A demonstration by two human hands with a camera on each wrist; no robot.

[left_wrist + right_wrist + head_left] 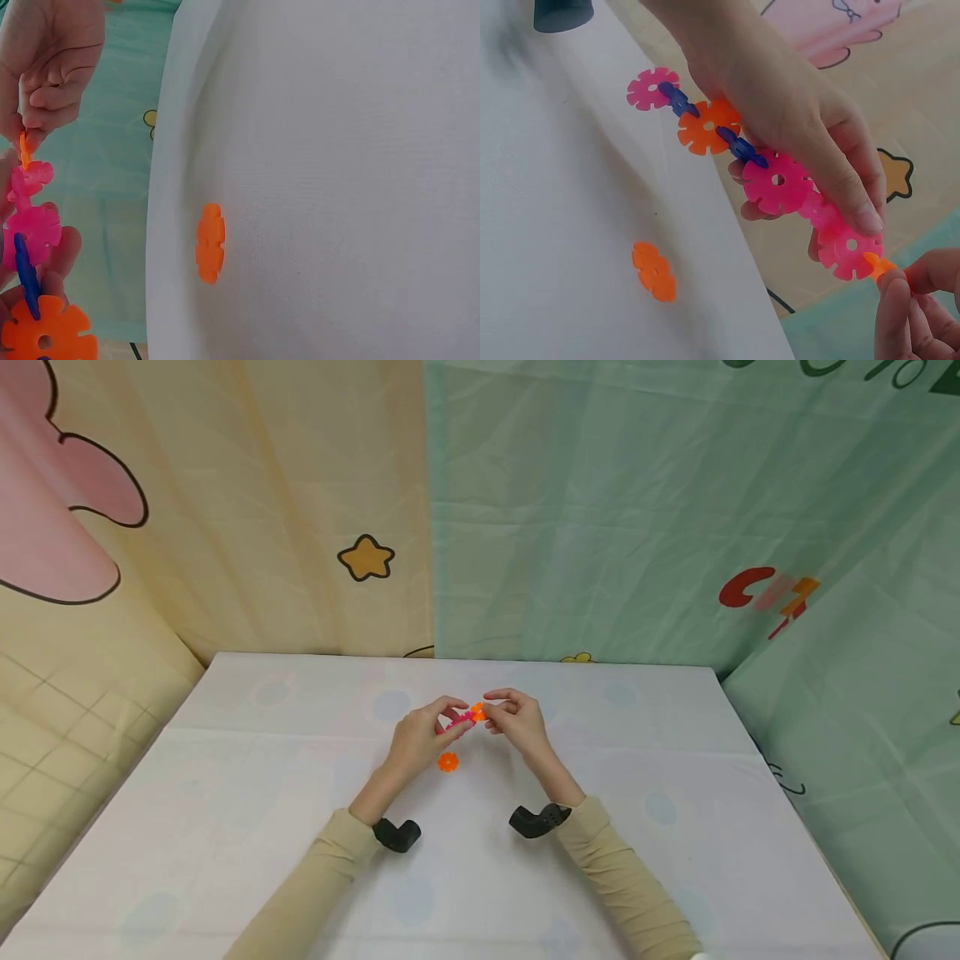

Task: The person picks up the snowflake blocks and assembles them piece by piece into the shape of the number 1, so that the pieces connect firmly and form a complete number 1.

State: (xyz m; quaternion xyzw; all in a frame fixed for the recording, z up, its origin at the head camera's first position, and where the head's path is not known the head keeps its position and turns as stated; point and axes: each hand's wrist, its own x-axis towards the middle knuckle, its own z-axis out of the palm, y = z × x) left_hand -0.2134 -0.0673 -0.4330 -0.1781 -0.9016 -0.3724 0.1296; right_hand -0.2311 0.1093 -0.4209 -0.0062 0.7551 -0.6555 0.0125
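Note:
A chain of notched plastic discs, pink, blue and orange, runs along my left hand (802,120), which grips it between thumb and fingers near a pink disc (850,245). At that end, my right hand (519,724) pinches an orange disc (880,265) that meets the pink one's edge. Farther down the chain come a blue disc (741,148) and another orange disc (709,127), with a pink disc (641,91) at the far end. In the head view, most of the chain is hidden by my left hand.
One loose orange disc (447,762) lies on the white-covered table (262,827), just below the hands. Each wrist carries a black camera mount (397,835). Printed curtains (615,510) stand behind the table and at its sides.

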